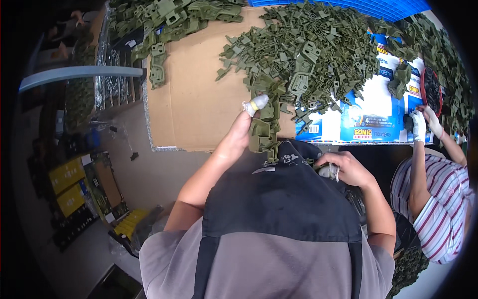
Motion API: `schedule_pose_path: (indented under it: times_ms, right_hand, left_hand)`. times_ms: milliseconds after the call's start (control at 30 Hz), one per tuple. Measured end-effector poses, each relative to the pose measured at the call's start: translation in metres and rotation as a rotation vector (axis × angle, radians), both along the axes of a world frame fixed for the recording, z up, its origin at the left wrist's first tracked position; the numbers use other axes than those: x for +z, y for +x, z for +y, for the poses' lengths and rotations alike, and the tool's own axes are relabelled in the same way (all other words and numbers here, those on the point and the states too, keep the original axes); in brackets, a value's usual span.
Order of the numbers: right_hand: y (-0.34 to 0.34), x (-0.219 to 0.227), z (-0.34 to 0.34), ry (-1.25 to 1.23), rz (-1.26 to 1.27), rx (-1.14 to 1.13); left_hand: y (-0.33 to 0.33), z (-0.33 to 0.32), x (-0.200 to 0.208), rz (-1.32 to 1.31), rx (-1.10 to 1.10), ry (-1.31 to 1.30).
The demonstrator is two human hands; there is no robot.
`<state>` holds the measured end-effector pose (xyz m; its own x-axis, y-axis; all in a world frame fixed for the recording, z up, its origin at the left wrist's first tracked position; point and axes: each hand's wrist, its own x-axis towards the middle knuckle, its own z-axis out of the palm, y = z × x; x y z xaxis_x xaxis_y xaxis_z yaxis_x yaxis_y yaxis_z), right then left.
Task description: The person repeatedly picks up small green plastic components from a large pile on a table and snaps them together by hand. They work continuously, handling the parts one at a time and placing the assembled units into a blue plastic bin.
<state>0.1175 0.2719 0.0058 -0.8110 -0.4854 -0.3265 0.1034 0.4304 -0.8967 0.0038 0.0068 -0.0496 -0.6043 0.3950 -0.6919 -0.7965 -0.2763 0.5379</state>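
Note:
At the table's near edge my left hand (240,130) grips a dark green moulded plastic part (264,130). A white, yellowish covering wraps its thumb, which lies along the part's upper side; the other fingers are mostly hidden. Low in front of the black apron (279,207), below the table edge, is my right hand (348,168). Its fingers curl inward, with pale coverings on some of them. A speck of green shows by its fingertips, but what they hold is hidden. Just beyond my left hand lies a heap of small green plastic pieces (323,55).
Brown cardboard (199,89) covers the table's left part; blue-and-white printed cardboard (368,119) covers the right. Larger green parts (174,20) are piled at the far left. A blue crate (348,6) stands behind. At right, a person in a striped shirt (433,199) works beside a red-rimmed basket (431,92).

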Motion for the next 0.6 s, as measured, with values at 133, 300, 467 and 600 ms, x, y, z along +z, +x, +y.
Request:
schedule_pose_path:
  times_ms: [133, 300, 467, 600]
  right_hand:
    - [-0.027, 0.015, -0.026, 0.046, 0.237, -0.101]
    - [-0.049, 0.009, -0.06, 0.212, 0.338, 0.174]
    - [-0.06, 0.016, -0.068, 0.229, 0.398, 0.256]
    - [-0.058, 0.014, -0.071, 0.262, 0.396, 0.309]
  left_hand:
    - [0.007, 0.001, -0.006, -0.066, -0.083, 0.137]
    - [0.008, 0.016, 0.008, -0.042, -0.023, 0.135]
    - [0.006, 0.019, 0.014, -0.048, -0.054, 0.155]
    - [0.007, 0.023, 0.017, -0.097, -0.057, 0.109]
